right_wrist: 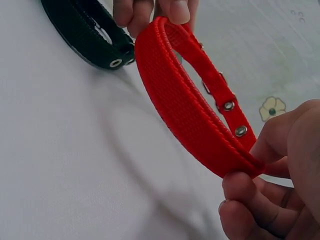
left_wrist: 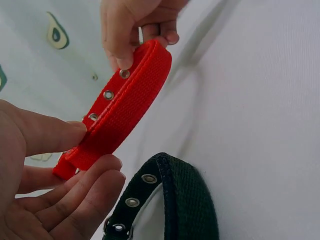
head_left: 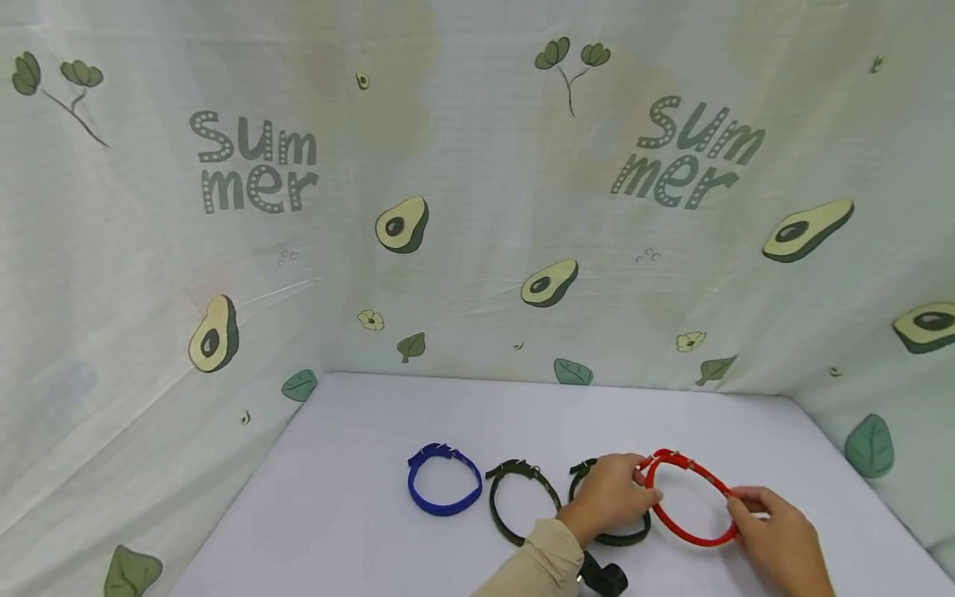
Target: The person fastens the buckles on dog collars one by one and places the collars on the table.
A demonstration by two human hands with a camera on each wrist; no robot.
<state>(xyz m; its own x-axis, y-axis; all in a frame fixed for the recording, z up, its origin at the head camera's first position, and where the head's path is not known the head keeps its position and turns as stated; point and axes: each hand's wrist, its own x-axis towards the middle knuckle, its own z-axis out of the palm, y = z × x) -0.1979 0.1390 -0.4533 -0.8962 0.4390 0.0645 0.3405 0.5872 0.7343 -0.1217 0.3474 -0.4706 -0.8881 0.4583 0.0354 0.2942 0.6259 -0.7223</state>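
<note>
A red buckled collar [head_left: 707, 542] with metal eyelets is held between both hands, raised off the table. On its left side my left hand [head_left: 612, 493] pinches the band between thumb and fingers. The opposite side is pinched by my right hand [head_left: 779, 535]. In the right wrist view the red webbing [right_wrist: 185, 110] curves from one hand to the other, with its eyelets on the far strap. Beneath my left hand lies a dark green collar [head_left: 625, 539], partly hidden by that hand; its eyelets show in the left wrist view.
Left of the dark green collar, an olive-dark collar [head_left: 504, 524] lies on the white table [head_left: 358, 514], partly behind the left sleeve [head_left: 540, 560]. Farther left is a blue collar [head_left: 445, 508]. A printed cloth [head_left: 477, 166] hangs behind and beside the table. A black device [head_left: 608, 579] sits at the left wrist.
</note>
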